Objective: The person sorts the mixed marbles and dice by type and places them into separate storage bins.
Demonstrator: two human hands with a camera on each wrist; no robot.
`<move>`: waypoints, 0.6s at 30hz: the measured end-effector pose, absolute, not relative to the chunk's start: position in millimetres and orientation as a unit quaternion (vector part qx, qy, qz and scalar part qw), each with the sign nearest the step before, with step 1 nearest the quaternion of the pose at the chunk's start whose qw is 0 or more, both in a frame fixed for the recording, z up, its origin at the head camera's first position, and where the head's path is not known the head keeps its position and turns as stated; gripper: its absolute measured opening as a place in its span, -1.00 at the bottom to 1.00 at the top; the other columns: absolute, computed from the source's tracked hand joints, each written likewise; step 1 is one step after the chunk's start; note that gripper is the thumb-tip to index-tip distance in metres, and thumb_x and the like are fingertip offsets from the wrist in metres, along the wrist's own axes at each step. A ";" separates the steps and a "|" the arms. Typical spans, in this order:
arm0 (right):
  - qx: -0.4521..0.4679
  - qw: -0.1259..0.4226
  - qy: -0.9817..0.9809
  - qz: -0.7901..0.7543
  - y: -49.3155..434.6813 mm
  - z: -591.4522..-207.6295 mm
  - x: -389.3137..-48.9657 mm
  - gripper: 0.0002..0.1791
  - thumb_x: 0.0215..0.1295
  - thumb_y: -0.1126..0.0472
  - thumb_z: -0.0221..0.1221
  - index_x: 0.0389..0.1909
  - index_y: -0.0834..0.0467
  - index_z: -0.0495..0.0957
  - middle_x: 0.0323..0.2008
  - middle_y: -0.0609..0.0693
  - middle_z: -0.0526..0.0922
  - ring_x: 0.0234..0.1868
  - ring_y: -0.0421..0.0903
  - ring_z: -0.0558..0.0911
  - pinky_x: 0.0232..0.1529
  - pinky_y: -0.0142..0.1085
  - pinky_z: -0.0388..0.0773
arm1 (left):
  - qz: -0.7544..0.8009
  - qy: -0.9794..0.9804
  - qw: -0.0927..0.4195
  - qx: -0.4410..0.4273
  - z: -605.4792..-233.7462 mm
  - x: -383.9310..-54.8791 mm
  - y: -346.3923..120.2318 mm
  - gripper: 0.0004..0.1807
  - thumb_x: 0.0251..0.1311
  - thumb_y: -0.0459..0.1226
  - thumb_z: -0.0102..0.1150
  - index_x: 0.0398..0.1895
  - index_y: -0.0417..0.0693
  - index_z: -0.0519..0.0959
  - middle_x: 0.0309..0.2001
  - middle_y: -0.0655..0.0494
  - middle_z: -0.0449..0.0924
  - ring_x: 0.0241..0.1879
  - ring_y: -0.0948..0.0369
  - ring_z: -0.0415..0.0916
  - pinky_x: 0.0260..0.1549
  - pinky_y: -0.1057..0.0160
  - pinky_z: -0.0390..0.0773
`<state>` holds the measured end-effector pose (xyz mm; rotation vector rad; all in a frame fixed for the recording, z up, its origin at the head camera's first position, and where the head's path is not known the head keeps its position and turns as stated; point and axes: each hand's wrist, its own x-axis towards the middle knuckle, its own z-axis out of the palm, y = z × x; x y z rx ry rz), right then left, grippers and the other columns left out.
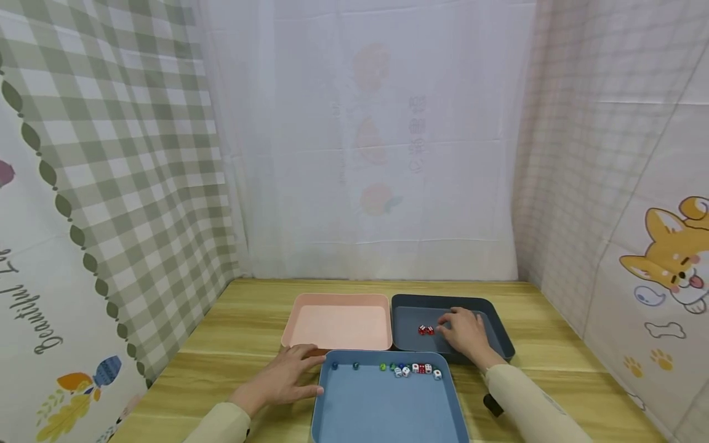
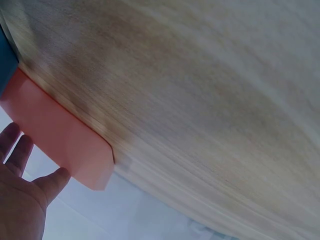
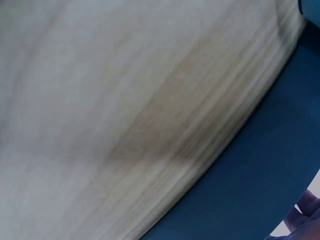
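Observation:
My right hand [image 1: 465, 331] hovers over the dark navy tray [image 1: 493, 320], its fingers loosely bent beside a pair of red dice [image 1: 426, 330] and apart from them. Nothing shows between those fingers. At the left rim of the blue tray [image 1: 388, 406], my left hand [image 1: 279, 378] has its fingers loosely spread, with no object in it. Along the back of that tray lie several small dice: dark teal ones [image 1: 356, 365], green ones [image 1: 383, 367], white ones [image 1: 437, 374] and a red one [image 1: 421, 368]. In the right wrist view only some fingertips [image 3: 305, 210] show past the tray wall.
A pink tray [image 1: 336, 320] stands behind the blue tray, left of the navy one. All three trays rest close together on a wood-grain table [image 1: 238, 332]. Curtains surround the table: green checked [image 1: 138, 123] at left, white [image 1: 310, 154] at back, patterned [image 1: 598, 184] at right.

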<state>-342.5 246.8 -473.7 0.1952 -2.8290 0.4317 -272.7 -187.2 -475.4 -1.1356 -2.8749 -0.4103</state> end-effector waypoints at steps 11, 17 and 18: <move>0.080 0.139 -0.971 0.179 241.7 -471.9 -331.3 -0.84 0.23 0.14 0.35 -0.23 0.12 0.76 0.17 0.39 0.51 0.23 0.39 0.41 0.21 0.46 0.07 | -0.125 -0.923 0.012 -0.364 -476.7 -273.7 -187.8 -0.25 0.31 0.24 0.06 0.41 -0.02 0.40 0.39 -0.12 0.26 0.36 -0.11 0.22 0.22 -0.40 0.15; 0.099 0.150 -0.966 0.188 236.7 -469.8 -325.2 -0.84 0.23 0.14 0.36 -0.24 0.11 0.76 0.18 0.38 0.50 0.22 0.40 0.42 0.20 0.45 0.09 | -0.127 -0.924 0.006 -0.362 -475.2 -273.9 -187.7 -0.24 0.31 0.24 0.06 0.41 -0.03 0.40 0.39 -0.11 0.26 0.35 -0.11 0.23 0.22 -0.42 0.14; 0.100 0.152 -0.965 0.188 236.2 -469.2 -324.4 -0.84 0.23 0.14 0.36 -0.24 0.11 0.76 0.18 0.38 0.50 0.22 0.39 0.42 0.20 0.45 0.09 | -0.127 -0.923 0.006 -0.363 -475.2 -274.1 -187.5 -0.24 0.31 0.24 0.05 0.41 -0.02 0.40 0.39 -0.10 0.26 0.35 -0.11 0.23 0.22 -0.42 0.14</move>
